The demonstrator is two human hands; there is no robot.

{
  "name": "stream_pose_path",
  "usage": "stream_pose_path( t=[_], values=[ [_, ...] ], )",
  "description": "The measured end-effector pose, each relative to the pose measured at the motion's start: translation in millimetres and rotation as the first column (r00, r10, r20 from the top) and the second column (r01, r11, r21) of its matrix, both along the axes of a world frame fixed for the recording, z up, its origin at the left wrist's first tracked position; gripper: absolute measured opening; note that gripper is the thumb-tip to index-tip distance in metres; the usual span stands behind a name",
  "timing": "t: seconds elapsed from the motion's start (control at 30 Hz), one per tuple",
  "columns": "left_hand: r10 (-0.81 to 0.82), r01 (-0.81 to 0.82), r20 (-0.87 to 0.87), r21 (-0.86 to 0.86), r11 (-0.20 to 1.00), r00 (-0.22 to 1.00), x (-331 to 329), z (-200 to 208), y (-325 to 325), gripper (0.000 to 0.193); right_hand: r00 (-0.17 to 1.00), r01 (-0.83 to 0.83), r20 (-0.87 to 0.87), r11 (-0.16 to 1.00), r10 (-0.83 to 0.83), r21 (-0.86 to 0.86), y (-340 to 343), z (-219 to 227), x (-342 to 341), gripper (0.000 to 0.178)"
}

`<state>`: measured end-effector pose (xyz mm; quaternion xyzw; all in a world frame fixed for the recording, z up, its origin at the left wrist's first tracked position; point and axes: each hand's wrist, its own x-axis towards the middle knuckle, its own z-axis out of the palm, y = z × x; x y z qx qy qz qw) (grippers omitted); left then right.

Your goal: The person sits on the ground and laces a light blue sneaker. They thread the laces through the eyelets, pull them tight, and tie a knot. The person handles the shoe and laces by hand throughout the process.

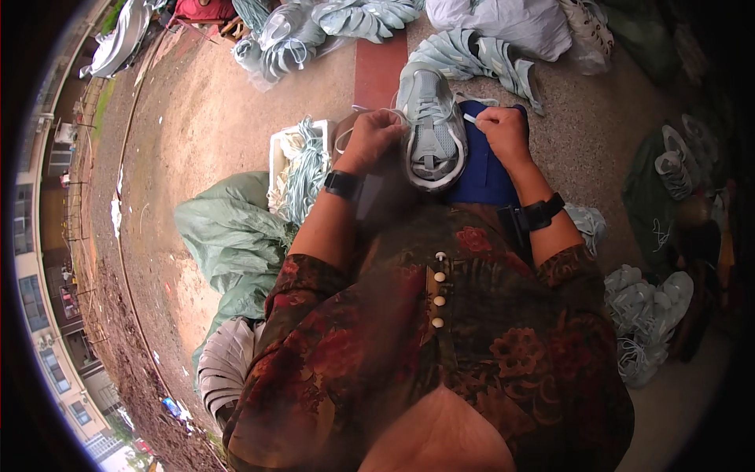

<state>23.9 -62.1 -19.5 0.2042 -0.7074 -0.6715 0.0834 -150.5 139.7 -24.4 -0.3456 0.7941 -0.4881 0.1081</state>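
While the left hand [376, 138] had its fingertips closed on a thin pale lace [339, 144], the right hand [501, 135] pinched a narrow white tip [470, 118], its end poking out toward the middle. The shoe [431, 130] sat right between them, pretty much over the lap, overlapping some dark blue cloth [484, 173]. Guessing it was set there so the legs could prop it up, leaving both hands free for lace and the lacing area uncovered. Shoe-wise: grey-blue, breathable-looking mesh, smoother overlays, rounded outline.

Just past the left forearm was a white basket [275, 157] with a stringy, tangled bundle of laces [305, 177] flopping over it, probably parked there for easy reach. Next to that slumped a crinkly green sack [232, 224], thin plastic by the look of it.

Further out, a curved row of pale blue shoe pieces [484, 59] overlapped like fanned cards, likely nested to save room, near a puffy white bag [503, 27] on the speckled floor [566, 134].
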Motion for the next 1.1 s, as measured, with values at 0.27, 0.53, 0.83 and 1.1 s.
stream_pose_path(
  t=[0.27,0.53,0.83,1.1],
  values=[
    [0.003,-0.004,-0.015,-0.028,1.0,1.0,7,2,4,0.012,0.679,0.093,0.724,0.964,0.122,-0.249,-17,-5,9,0.009],
    [0.013,-0.02,-0.077,-0.095,0.995,0.997,8,-13,1,0.011,0.863,0.008,0.504,0.997,0.033,-0.078,-32,-5,17,0.014],
    [0.017,-0.03,-0.062,-0.21,0.977,0.998,10,-16,3,0.009,0.979,0.064,-0.2,0.993,-0.044,0.096,-40,-6,33,0.015],
    [0.087,-0.086,-0.061,0.02,0.996,0.994,0,19,41,0.007,0.877,0.0,-0.473,0.985,0.083,0.173,-27,-2,45,0.012]
  ],
)
